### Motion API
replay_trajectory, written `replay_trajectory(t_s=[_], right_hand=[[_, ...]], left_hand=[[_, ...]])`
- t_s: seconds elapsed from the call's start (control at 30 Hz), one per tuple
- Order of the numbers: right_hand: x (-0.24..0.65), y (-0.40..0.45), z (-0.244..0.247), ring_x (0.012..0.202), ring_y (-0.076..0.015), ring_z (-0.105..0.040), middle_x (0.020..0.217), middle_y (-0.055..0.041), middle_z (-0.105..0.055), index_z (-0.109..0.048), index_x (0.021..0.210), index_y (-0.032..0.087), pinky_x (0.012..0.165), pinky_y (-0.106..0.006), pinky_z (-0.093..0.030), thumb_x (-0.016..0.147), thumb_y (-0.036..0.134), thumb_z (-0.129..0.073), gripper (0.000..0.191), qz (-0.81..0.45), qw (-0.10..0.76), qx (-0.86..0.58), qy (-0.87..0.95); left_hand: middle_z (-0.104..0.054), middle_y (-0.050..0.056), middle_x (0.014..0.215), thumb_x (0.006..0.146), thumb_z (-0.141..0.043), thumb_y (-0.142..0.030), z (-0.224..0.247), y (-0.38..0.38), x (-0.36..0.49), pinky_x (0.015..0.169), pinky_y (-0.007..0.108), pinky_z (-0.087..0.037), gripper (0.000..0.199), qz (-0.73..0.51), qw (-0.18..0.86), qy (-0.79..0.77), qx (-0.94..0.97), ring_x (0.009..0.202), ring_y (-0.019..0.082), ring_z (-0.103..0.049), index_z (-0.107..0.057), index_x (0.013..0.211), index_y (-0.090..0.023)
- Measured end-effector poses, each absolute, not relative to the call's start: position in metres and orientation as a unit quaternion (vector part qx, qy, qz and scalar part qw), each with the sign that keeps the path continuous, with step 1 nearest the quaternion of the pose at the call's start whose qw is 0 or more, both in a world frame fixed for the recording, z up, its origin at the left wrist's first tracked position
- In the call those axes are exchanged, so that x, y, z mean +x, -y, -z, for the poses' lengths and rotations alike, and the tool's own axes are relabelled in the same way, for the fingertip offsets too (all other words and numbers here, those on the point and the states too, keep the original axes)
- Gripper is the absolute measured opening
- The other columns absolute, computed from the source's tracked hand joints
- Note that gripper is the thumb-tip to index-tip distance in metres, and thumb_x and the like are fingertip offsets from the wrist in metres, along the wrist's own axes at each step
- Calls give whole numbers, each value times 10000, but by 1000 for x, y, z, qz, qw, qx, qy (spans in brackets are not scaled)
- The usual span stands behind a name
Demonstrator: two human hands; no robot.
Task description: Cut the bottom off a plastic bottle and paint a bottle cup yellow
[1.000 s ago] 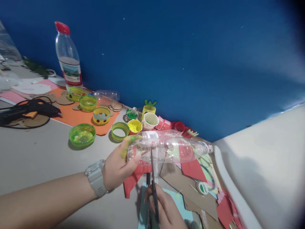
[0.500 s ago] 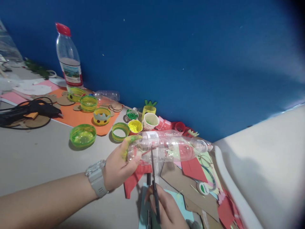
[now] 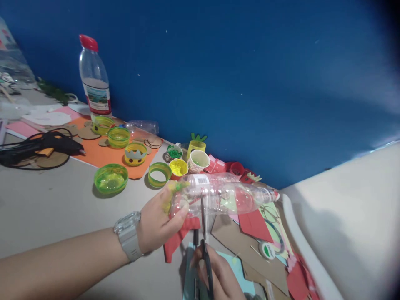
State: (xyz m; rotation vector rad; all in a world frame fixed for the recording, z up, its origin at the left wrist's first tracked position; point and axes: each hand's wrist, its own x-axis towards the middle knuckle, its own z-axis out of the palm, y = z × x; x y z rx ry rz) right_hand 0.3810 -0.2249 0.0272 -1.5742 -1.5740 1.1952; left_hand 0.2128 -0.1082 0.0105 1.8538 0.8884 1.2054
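Observation:
My left hand (image 3: 165, 218), with yellow-green stains on its fingers and a grey watch on the wrist, grips the base end of a clear plastic bottle (image 3: 226, 198). The bottle lies sideways, its neck pointing right. My right hand (image 3: 215, 271) is closed round the black handles of a pair of scissors (image 3: 203, 221). Their blades point upward and meet the bottle's side near my left fingers. Whether the blades pass through the plastic I cannot tell. A strip of clear plastic appears to hang beside the blades.
Green-yellow plastic rings and a green bowl (image 3: 111, 178) stand left, near an orange sheet (image 3: 93, 150). A black glue gun (image 3: 56, 143) and a red-capped bottle (image 3: 95, 83) are farther left. Paint cups (image 3: 178, 168) sit behind. Cardboard (image 3: 250, 250) and red paper lie right, before a blue wall.
The view has shifted slightly, so most things sit a little farther right. My left hand keeps its grip on the bottle, and the scissors stay at its side.

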Motion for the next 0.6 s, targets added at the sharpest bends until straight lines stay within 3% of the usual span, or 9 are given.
replay_trajectory(t_s=[0.33, 0.47, 0.6], right_hand=[[391, 227, -17, 570, -154, -347, 628, 29, -363, -563, 784, 203, 642, -280, -463, 975, 623, -291, 536, -416, 267, -611, 619], [390, 231, -16, 641, -188, -472, 684, -22, -512, -630, 853, 206, 657, -283, -483, 965, 640, -313, 550, -380, 283, -641, 604], [390, 234, -10, 690, -200, -529, 746, -52, -590, -638, 880, 198, 697, -299, -507, 977, 616, -307, 542, -354, 297, -638, 616]], left_hand=[[-638, 51, 1232, 918, -539, -234, -9, 111, 214, 1020, 391, -462, 383, -471, 404, -349, 703, 1149, 238, -610, -471, 1293, -281], [-619, 67, 1314, 931, -538, -308, -9, 112, 215, 1071, 419, -443, 413, -465, 464, -350, 669, 1230, 258, -576, -461, 1335, -270], [-701, 59, 1148, 968, -461, -409, -15, 112, 218, 1097, 426, -430, 273, -472, 518, -320, 637, 1227, 258, -581, -621, 1120, -249]])
